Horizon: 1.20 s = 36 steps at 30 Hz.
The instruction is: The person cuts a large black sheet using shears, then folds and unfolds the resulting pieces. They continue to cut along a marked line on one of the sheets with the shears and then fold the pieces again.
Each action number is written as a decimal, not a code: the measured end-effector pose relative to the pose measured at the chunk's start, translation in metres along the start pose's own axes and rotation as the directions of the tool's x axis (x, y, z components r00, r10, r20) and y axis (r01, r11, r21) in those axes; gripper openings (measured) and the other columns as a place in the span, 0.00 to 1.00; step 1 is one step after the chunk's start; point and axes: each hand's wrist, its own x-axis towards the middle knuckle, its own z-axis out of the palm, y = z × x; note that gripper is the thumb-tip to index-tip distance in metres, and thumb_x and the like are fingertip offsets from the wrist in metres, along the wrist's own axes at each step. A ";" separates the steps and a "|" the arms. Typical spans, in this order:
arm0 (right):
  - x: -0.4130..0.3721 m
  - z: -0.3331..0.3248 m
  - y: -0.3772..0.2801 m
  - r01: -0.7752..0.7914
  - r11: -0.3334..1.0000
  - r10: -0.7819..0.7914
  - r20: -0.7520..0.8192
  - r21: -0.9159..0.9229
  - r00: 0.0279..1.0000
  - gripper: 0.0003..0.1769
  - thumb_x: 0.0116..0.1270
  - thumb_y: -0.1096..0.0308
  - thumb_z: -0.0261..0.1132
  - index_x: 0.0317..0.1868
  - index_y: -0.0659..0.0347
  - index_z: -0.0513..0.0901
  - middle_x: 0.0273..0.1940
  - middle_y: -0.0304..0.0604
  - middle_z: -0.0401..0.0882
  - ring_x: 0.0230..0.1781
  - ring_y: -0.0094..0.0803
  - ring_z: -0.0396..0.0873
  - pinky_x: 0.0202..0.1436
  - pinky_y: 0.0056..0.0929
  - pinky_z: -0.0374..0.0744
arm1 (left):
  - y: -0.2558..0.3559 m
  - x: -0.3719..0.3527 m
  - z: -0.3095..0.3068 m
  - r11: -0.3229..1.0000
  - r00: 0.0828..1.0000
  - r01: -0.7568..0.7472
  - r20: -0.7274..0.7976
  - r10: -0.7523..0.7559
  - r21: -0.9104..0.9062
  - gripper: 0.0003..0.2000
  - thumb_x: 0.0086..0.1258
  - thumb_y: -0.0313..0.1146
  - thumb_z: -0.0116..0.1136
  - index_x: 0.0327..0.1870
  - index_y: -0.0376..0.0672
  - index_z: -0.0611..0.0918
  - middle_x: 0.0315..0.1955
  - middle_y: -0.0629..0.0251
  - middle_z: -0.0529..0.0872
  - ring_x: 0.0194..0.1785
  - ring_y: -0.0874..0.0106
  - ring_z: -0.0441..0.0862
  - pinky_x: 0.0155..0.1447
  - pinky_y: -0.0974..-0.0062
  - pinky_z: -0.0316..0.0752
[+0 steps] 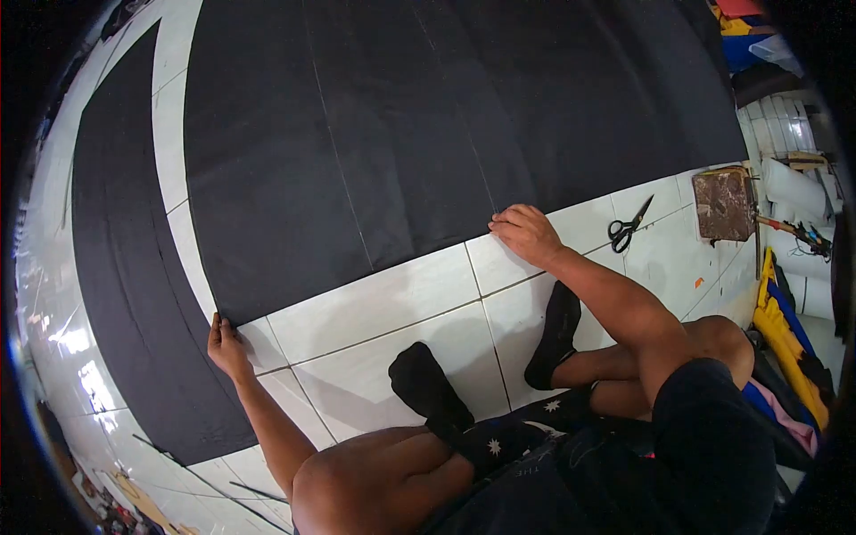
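A large black fabric sheet point(401, 134) lies spread on the floor, with thin pale lines running down it. My left hand point(229, 348) pinches its near left corner between thumb and fingers. Farther right along the same near edge, my right hand point(528, 236) has its fingers bent together on the fabric, at the end of one pale line. To the left lies a separate long black fabric strip point(125, 232), a gap of floor between it and the sheet. Black-handled scissors point(629, 225) rest on the floor right of my right hand, blades pointing away.
White tiled floor point(383, 312) shows between the sheet and my legs. A worn brown block point(723, 204) stands at the right, near white rolls point(794, 192) and yellow cloth point(785, 343). Thin dark rods point(214, 486) lie at the lower left.
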 end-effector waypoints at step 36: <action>0.007 0.006 -0.025 -0.186 0.982 0.185 0.055 0.029 0.981 0.15 0.65 0.68 0.68 0.51 0.61 0.84 0.60 0.44 0.76 0.61 0.42 0.73 0.66 0.44 0.70 | 0.015 -0.006 0.028 0.878 0.903 -0.133 -0.310 0.298 0.459 0.15 0.71 0.34 0.60 0.54 0.38 0.86 0.41 0.54 0.87 0.42 0.62 0.86 0.48 0.67 0.78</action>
